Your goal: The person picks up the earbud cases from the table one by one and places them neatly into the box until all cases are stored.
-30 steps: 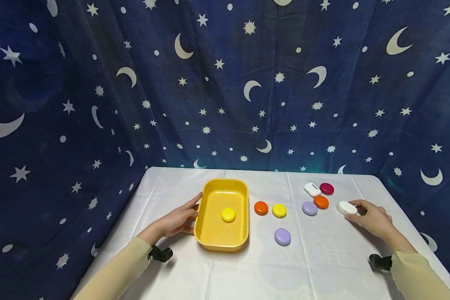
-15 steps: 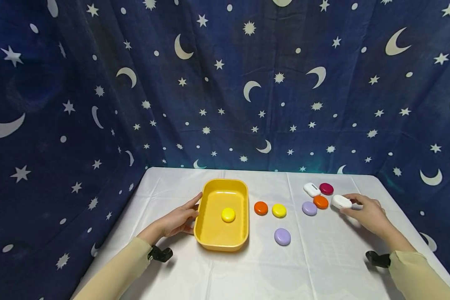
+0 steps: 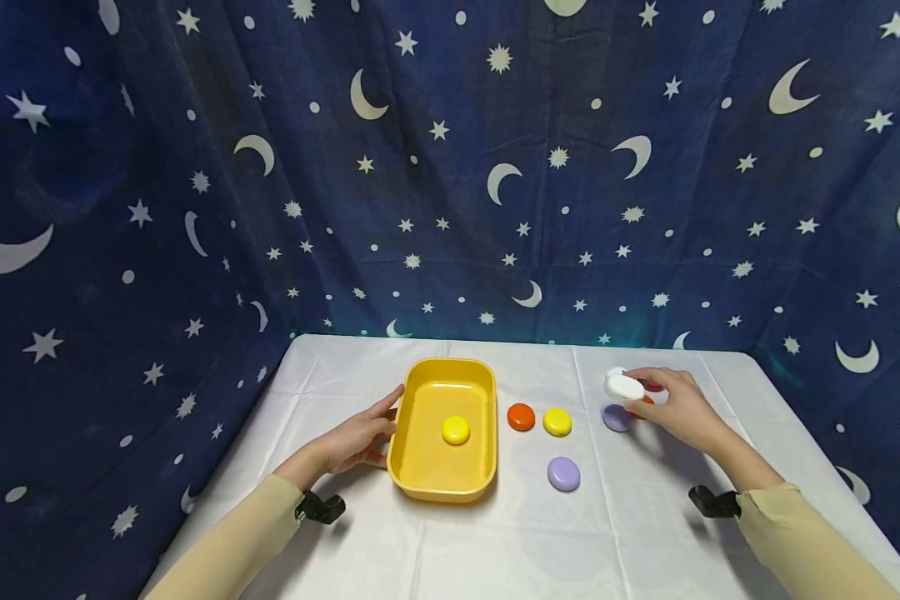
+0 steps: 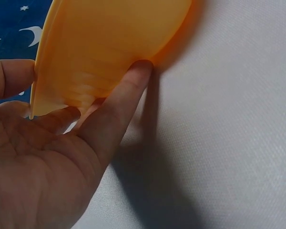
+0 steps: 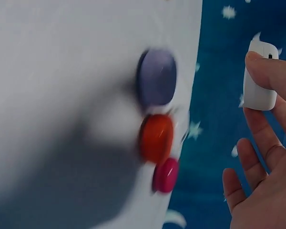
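In the head view my right hand (image 3: 686, 408) pinches a white rounded case (image 3: 624, 387), like an earbud case, lifted above the table. In the right wrist view the thumb lies across this case (image 5: 260, 78), near a small dark slot. Under and behind this hand are a purple disc (image 3: 617, 418), an orange disc (image 5: 156, 138), a crimson disc (image 5: 166, 175) and a second white case, mostly hidden. My left hand (image 3: 352, 442) rests against the left side of a yellow tray (image 3: 487, 467), fingers and thumb touching its wall. A yellow disc (image 3: 456, 430) lies inside the tray.
Right of the tray lie an orange-red disc (image 3: 521, 417), another yellow disc (image 3: 557, 422) and another purple disc (image 3: 564, 473). A white cloth covers the table (image 3: 495, 550). Dark blue curtains (image 3: 450, 200) with stars and moons hang behind and at the sides.
My right hand has carried the white case leftward and upward from the right side of the table, over the cluster of discs. The left hand and the tray stay in place.
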A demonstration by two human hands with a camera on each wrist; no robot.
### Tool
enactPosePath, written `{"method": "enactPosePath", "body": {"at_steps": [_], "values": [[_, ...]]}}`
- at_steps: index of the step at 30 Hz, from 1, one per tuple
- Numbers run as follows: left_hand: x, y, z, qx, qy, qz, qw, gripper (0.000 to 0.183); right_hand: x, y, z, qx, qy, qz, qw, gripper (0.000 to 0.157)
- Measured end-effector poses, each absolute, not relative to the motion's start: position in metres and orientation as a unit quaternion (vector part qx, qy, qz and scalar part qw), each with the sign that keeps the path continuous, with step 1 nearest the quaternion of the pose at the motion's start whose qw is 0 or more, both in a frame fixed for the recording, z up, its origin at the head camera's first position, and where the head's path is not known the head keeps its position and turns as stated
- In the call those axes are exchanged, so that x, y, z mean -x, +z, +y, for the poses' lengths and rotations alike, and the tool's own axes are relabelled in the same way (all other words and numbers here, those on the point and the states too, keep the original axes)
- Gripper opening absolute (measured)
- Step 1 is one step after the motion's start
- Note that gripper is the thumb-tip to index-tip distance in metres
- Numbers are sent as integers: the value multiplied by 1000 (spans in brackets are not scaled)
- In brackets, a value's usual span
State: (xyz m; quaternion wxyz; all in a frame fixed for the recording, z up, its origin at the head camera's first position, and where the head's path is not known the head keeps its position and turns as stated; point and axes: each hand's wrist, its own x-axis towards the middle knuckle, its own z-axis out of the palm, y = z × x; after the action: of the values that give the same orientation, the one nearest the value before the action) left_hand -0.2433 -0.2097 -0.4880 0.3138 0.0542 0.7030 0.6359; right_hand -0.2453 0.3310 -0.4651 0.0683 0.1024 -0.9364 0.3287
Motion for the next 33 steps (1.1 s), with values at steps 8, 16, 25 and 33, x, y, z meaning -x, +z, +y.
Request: {"method": "enactPosePath", "body": {"at_steps": [8,16,25,33], "values": [[246,-491,-211,-53,641,697,315,79,256,-458,286,-139,362,-920,57,48],[245,-490,-210,-60,643,695,317,79,263,-453,246,-160,361,-918,27,45],[244,-490,-209,-65,639,701,311,79,271,-447,207,-165,363,-917,-9,44],[244,-490,-210,-66,640,699,311,79,279,-442,173,-198,371,-907,-11,45]]}}
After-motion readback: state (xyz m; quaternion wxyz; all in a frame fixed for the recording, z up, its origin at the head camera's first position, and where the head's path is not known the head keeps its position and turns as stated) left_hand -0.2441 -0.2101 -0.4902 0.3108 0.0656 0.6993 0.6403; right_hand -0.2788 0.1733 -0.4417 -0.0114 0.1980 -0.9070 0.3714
